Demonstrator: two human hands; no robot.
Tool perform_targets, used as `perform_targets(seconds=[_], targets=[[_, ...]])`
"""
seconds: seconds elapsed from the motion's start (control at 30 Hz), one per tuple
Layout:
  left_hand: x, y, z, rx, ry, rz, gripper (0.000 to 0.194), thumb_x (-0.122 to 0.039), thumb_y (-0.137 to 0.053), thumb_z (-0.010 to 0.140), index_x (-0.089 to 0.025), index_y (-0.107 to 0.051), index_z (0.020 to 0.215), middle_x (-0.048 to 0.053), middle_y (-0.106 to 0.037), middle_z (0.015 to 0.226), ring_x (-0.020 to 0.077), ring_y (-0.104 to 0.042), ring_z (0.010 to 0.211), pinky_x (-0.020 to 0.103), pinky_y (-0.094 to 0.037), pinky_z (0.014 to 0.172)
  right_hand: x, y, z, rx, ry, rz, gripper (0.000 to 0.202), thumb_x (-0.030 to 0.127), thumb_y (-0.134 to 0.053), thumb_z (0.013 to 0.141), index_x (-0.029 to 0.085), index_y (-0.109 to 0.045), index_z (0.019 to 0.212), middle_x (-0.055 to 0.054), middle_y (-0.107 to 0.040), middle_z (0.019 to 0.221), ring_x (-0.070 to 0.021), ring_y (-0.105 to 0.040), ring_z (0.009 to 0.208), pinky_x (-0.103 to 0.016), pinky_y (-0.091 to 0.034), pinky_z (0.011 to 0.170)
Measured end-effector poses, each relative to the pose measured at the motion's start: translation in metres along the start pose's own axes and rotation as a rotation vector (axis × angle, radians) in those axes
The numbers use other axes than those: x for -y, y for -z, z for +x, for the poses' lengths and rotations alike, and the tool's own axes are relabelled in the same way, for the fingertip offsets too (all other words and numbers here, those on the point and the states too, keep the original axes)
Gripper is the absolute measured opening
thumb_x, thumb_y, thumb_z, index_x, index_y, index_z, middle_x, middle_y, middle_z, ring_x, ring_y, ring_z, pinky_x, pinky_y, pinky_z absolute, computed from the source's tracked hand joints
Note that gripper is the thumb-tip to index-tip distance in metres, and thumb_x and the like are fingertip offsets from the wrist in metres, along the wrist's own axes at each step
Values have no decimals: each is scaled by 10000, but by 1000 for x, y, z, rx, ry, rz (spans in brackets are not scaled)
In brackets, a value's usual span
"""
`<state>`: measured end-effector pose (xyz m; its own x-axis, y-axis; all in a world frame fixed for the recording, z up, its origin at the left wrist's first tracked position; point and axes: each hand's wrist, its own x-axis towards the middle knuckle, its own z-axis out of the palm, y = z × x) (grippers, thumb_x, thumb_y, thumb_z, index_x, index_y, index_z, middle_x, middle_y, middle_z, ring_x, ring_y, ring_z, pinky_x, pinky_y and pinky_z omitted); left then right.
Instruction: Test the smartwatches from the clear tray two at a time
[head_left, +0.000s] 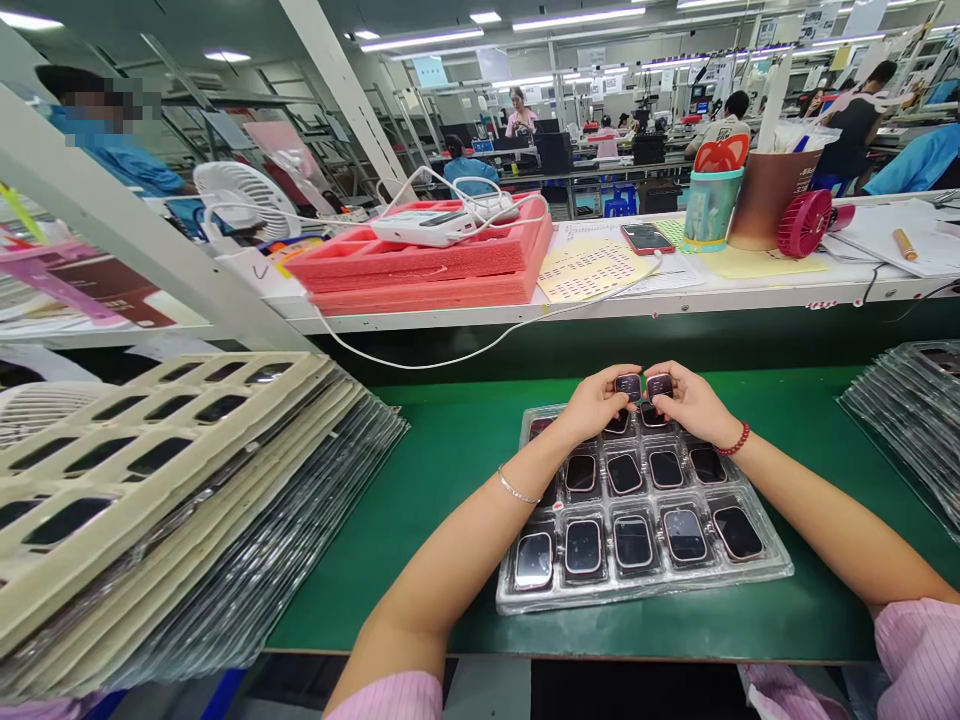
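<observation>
A clear plastic tray [645, 592] lies on the green mat, its pockets filled with several square, dark-faced smartwatch cases. Above its far edge, my left hand [596, 400] pinches one watch case [628, 386] between thumb and fingers. Beside it, my right hand [691, 402] grips a second watch case [659, 385]. The two held cases are side by side, very close together. Part of the tray's back row is hidden under my hands and wrists. Nearer to me, the front row of cases [633, 541] sits face up in its pockets.
At left rises a tall stack of trays [300, 480], cream ones on top holding dark screens. Another clear tray stack [911, 420] stands at right. The shelf ahead carries a red foam tray [420, 290], a phone [647, 238], a cup [709, 210] and a fan [805, 224]. A white cable [450, 364] droops below it.
</observation>
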<state>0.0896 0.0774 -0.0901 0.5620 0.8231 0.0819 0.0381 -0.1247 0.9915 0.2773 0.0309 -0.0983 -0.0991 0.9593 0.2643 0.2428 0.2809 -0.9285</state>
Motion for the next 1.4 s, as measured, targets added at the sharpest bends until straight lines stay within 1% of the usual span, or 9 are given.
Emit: perform_targets(seconds=[0.2, 0.33, 0.5, 0.6, 0.77, 0.87, 1.03, 1.23, 1.4], targets=[[-1, -1, -1, 12, 2, 5, 531, -63, -538, 740, -133, -590, 1264, 75, -693, 978, 120, -682, 715, 175, -450, 553, 0, 1, 0, 0, 39, -40, 307, 189, -592, 742, 202, -579, 1048, -46, -653, 934, -189, -627, 794, -332, -544, 674], [1, -1, 0, 31, -29, -26, 558, -47, -584, 690, -130, -605, 1242, 87, -706, 1045, 109, -668, 719, 210, -502, 653, 0, 1, -1, -14, 49, -66, 339, 195, -611, 730, 203, -577, 1067, -58, -651, 988, -205, -632, 847, -339, -547, 690], [2, -1, 0, 14, -16, 19, 517, -77, -556, 731, -125, -613, 1243, 89, -705, 1008, 125, -676, 704, 224, -502, 632, 2, 1, -2, -21, 29, -72, 305, 219, -613, 746, 202, -587, 1050, -56, -655, 946, -202, -629, 792, -318, -545, 605], [4, -1, 1, 12, -34, -5, 545, -39, -553, 693, -123, -619, 1227, 93, -701, 1050, 120, -679, 721, 245, -529, 693, 2, 1, -2, -9, 5, -61, 263, 237, -603, 774, 200, -590, 1035, -46, -649, 908, -175, -613, 698, -300, -536, 549], [5, 0, 3, 26, -64, -58, 570, 2, -569, 625, -123, -631, 1178, 88, -700, 1071, 115, -674, 771, 261, -543, 775, 1, 1, -1, -22, 25, -65, 296, 195, -616, 743, 198, -592, 1038, -59, -661, 970, -183, -634, 764, -304, -554, 606], [4, 0, 2, 29, -51, -52, 568, -5, -569, 629, -126, -631, 1181, 83, -702, 1057, 117, -672, 775, 265, -539, 778, 1, 0, -1, -20, 25, -67, 307, 194, -616, 739, 199, -592, 1045, -62, -663, 990, -190, -641, 793, -312, -559, 626], [3, 0, 1, 32, -36, -50, 567, -8, -579, 639, -137, -629, 1190, 79, -698, 1077, 113, -670, 780, 244, -528, 749, 2, 0, -2, -12, -3, -43, 245, 227, -613, 761, 204, -590, 1005, -40, -668, 902, -173, -625, 689, -310, -550, 570], [2, 0, 1, 10, -26, -9, 545, -26, -574, 674, -131, -619, 1208, 70, -702, 1019, 112, -671, 733, 249, -522, 742, 2, -1, -1, -24, 49, -68, 283, 178, -613, 725, 204, -594, 1006, -55, -676, 955, -212, -651, 857, -335, -561, 692], [0, 0, 0, 8, -24, 32, 519, -50, -559, 721, -125, -599, 1233, 81, -695, 1034, 115, -679, 716, 247, -519, 711, 3, 0, -1, -18, 42, -85, 286, 199, -605, 739, 202, -594, 1025, -60, -674, 975, -219, -650, 871, -361, -557, 722]])
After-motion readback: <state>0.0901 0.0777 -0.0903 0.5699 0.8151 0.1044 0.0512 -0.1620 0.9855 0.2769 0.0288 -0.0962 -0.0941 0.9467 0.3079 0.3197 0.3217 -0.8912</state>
